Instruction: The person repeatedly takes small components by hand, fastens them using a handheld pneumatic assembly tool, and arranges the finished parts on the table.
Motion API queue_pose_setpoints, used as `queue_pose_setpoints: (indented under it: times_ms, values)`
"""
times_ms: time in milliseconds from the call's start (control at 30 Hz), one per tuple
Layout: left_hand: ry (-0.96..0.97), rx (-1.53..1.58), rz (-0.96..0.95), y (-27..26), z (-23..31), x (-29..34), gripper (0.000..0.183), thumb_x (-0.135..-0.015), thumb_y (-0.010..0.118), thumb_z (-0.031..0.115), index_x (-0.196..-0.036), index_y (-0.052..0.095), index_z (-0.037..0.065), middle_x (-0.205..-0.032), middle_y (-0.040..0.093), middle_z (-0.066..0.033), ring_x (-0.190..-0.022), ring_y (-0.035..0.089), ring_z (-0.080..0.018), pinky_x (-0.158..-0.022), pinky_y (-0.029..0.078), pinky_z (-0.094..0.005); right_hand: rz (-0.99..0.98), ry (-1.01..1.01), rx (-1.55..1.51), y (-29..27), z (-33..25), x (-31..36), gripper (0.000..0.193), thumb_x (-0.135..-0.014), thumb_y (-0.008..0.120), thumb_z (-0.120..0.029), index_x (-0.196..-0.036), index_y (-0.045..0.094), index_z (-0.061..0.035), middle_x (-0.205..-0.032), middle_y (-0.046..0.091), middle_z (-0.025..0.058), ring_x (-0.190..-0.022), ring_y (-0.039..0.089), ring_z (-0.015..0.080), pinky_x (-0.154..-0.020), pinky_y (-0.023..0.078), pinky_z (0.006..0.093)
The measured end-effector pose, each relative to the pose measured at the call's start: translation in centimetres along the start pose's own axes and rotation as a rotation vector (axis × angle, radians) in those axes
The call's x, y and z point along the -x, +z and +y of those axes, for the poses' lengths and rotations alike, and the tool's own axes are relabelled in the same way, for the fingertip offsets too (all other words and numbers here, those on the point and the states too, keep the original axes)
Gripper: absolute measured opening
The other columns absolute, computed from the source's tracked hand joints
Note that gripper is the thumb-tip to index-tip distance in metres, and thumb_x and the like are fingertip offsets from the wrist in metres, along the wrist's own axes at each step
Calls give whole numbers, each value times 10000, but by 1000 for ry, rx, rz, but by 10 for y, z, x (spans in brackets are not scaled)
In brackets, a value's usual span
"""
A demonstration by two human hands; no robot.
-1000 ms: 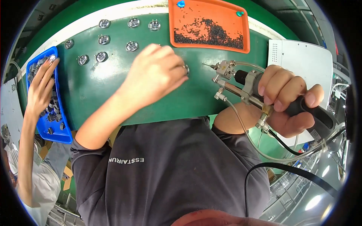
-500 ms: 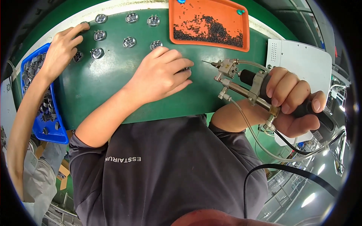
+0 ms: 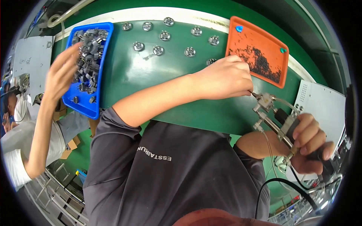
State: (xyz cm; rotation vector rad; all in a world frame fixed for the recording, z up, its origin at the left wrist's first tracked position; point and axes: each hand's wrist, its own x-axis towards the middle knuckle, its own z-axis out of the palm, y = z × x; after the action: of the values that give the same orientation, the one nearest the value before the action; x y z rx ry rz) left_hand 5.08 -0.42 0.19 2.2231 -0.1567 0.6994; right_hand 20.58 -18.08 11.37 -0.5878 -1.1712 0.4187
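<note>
My left hand [image 3: 225, 78] is over the green table, fingers closed and turned down at the tip of a hand-held power tool. Whatever those fingers hold is hidden. In my right hand [image 3: 312, 140] is the tool [image 3: 274, 123], with a dark handle, metal fittings, hoses and a thin tip pointing at my left fingers. Several small round electronic parts [image 3: 164, 35] with pins lie in loose rows on the table; one [image 3: 212, 61] sits just behind my left hand, partly covered by it. Beyond my left hand stands an orange tray [image 3: 241, 40] holding many tiny black pieces [image 3: 260, 62].
A co-worker's blurred hand [image 3: 62, 73] hovers at the left edge of a blue tray [image 3: 85, 110] full of grey and black parts. On the right stands a pale metal box [image 3: 322, 101]. A black cable [image 3: 281, 179] loops by my right side.
My view has swung left, so the table's contents appear further right. My left hand has moved to the tool's tip, its fingers drawn together. The co-worker's hand went from the round parts to the blue tray.
</note>
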Motion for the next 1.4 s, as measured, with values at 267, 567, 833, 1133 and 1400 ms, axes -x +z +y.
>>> queue_pose_setpoints:
  times_ms: [267,567,833,1133,1400]
  values:
    - [-39,-280,92,-28,0,15,188,-806,797,160,-984,748,125,-1083,712,21,-1056,631,-198,-928,462,-383,-5,39,185,-10,-3,1,333,-1025,601,-409,-1193,526,-131,-696,504,-1,-578,496,151,-564,428,313]
    - [43,-140,25,-18,4,34,211,-780,831,219,-916,711,110,-1057,700,12,-1003,645,-212,-943,464,-394,9,38,156,-15,-22,0,415,-1047,553,-462,-1329,544,-157,-721,501,-15,-595,487,148,-599,426,340]
    - [19,-206,-119,-11,6,37,228,-748,832,216,-883,696,92,-1091,674,-15,-1039,616,-228,-947,463,-420,-82,134,50,-23,-8,-4,449,-1079,483,-494,-1387,523,-171,-816,534,31,-672,513,188,-643,433,374]
    - [8,-196,-121,-4,4,39,168,-738,823,166,-857,739,83,-1106,689,-12,-1021,611,-224,-915,463,-407,-127,134,-12,-23,-1,-4,469,-1054,525,-527,-1352,513,-165,-797,539,32,-663,534,186,-631,454,366]
    - [-7,-298,-56,-1,1,40,122,-725,819,191,-807,773,114,-983,728,39,-936,607,-157,-925,462,-356,-299,239,6,-13,17,-9,441,-1030,572,-536,-1282,537,-176,-785,541,-15,-655,529,131,-615,440,307]
